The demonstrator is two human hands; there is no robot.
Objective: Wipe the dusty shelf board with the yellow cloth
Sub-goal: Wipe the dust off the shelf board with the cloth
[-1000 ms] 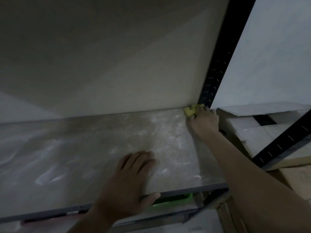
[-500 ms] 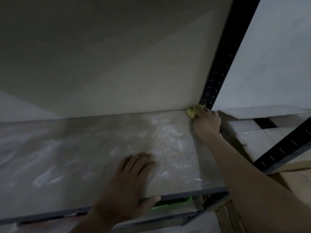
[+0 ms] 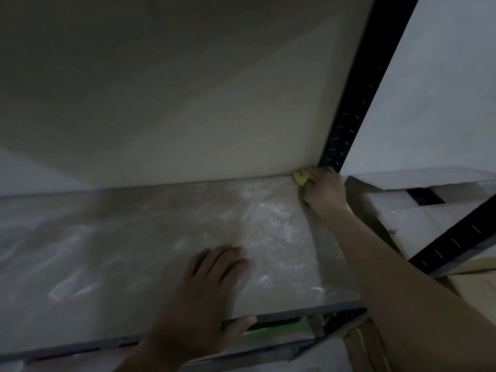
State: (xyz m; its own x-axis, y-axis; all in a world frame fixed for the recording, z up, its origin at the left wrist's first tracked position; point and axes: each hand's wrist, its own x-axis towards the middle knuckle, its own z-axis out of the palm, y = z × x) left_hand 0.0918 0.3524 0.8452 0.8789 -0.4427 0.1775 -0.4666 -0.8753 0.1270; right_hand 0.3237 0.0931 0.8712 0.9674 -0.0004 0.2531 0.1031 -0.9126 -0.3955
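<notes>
- Shelf board (image 3: pixel 134 237) is streaked with pale dust; the yellow cloth (image 3: pixel 301 178) sits in its far right corner, beside the black upright (image 3: pixel 349 108).
- Right hand (image 3: pixel 323 189) curls over the cloth and presses it down; left hand (image 3: pixel 204 294) lies flat, fingers together, thumb over the front edge.
- Overlapping strokes drawn forward under steady pressure should suit best.
- No writing or brand is legible.
</notes>
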